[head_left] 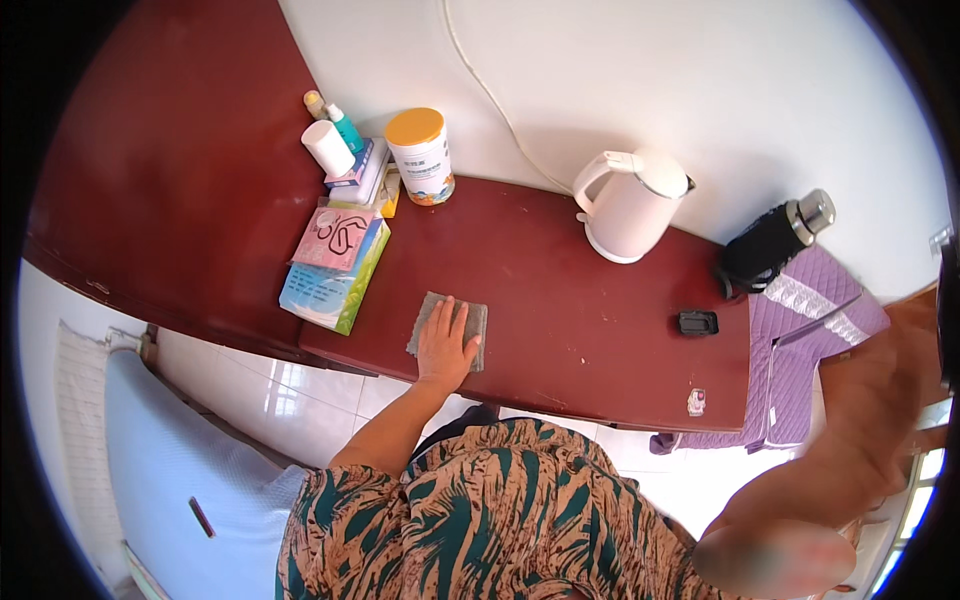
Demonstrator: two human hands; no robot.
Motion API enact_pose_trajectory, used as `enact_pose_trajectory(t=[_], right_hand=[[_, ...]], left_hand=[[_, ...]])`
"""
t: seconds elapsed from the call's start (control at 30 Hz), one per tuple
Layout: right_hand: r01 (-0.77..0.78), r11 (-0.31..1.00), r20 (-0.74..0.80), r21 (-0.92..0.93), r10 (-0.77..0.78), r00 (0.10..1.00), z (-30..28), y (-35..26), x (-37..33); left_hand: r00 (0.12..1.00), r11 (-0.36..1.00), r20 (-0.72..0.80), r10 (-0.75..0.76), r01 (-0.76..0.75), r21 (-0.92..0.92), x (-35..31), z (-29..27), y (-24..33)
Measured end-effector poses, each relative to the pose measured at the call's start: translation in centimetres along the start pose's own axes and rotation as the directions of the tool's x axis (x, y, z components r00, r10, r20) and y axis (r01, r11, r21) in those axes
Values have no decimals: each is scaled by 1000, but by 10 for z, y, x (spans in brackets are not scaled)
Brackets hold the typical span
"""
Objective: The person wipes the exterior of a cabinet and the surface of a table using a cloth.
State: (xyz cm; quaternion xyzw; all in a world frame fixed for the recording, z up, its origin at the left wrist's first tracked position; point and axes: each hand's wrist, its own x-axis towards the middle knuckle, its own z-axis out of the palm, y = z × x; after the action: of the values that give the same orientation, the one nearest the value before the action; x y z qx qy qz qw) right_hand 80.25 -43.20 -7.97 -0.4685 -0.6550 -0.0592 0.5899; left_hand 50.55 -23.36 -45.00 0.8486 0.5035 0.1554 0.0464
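Note:
My left hand (447, 343) lies flat on a folded grey cloth (476, 345) near the front edge of a dark red desk (540, 310). Its fingers are spread and press the cloth from above without wrapping round it. On the right, my bare right arm (860, 410) is raised toward the picture's rim and smeared by motion; the hand itself does not show. Closest to my left hand stands a blue and green soft pack (335, 295), with a pink packet (335, 238) on top of it.
Along the wall stand a white canister with a yellow lid (418, 160), a pale kettle (637, 205) and a black flask (775, 245). A small black tray (697, 322) and a sticker (696, 402) are at the right. Purple quilted fabric (790, 380) lies beyond the desk; a light blue bed (180, 460) is lower left.

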Motion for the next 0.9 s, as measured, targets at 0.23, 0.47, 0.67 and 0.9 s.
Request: enact_pose_trajectory(t=[0.23, 0.47, 0.67, 0.9], right_hand=[[-440, 489, 354, -753, 865, 354, 68, 133, -231], [-245, 297, 264, -923, 951, 160, 81, 149, -267], [-146, 251, 253, -957, 967, 5, 89, 167, -258], [-27, 274, 276, -961, 955, -111, 88, 177, -255]], left_hand=[[995, 979, -11, -97, 97, 178, 34, -1, -72], [958, 942, -19, -285, 284, 181, 98, 23, -35], [885, 898, 162, 436, -414, -151, 72, 41, 81], [969, 977, 129, 209, -213, 14, 121, 18, 3]])
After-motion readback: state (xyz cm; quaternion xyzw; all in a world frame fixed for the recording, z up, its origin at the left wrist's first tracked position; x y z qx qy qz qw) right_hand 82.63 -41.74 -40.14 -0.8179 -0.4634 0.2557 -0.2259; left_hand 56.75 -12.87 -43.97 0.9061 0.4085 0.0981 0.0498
